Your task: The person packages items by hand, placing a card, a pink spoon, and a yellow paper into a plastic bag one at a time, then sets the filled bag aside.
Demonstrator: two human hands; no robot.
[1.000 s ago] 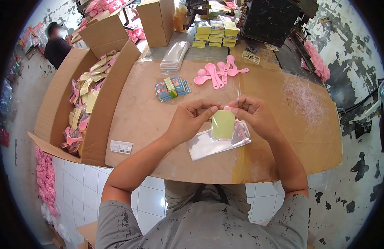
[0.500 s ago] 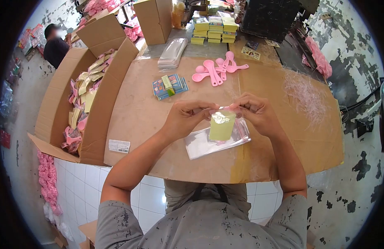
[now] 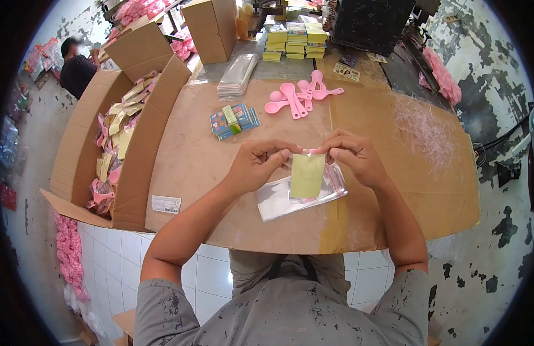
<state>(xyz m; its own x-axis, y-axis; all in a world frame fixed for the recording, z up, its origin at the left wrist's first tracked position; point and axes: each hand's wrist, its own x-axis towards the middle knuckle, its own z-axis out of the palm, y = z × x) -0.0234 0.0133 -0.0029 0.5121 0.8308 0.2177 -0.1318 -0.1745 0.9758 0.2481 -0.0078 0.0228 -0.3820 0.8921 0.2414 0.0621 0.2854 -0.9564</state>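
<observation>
My left hand (image 3: 256, 164) and my right hand (image 3: 357, 155) pinch the two top corners of a clear plastic bag (image 3: 304, 151). A pale yellow card (image 3: 306, 176) shows inside it, with a bit of pink near its top and bottom edges. Beneath the held bag lies a stack of clear plastic bags (image 3: 275, 202) on the cardboard-covered table. Beyond my hands are several pink measuring spoons (image 3: 293, 98) in a pile. To their left sits a small stack of blue printed cards (image 3: 235, 121) with a green-and-cream piece on top.
On the left stands an open carton (image 3: 148, 132) holding filled packets. Another bundle of clear bags (image 3: 238, 75), card stacks (image 3: 294, 40) and a black box (image 3: 368, 29) are at the back. Plastic shreds (image 3: 425, 130) lie right; a person (image 3: 76, 72) is far left.
Both hands still grip the bag's top edge. My fingers have shifted slightly, thumbs more raised, and the glare on the bag is gone from the card. The rest stays in place.
</observation>
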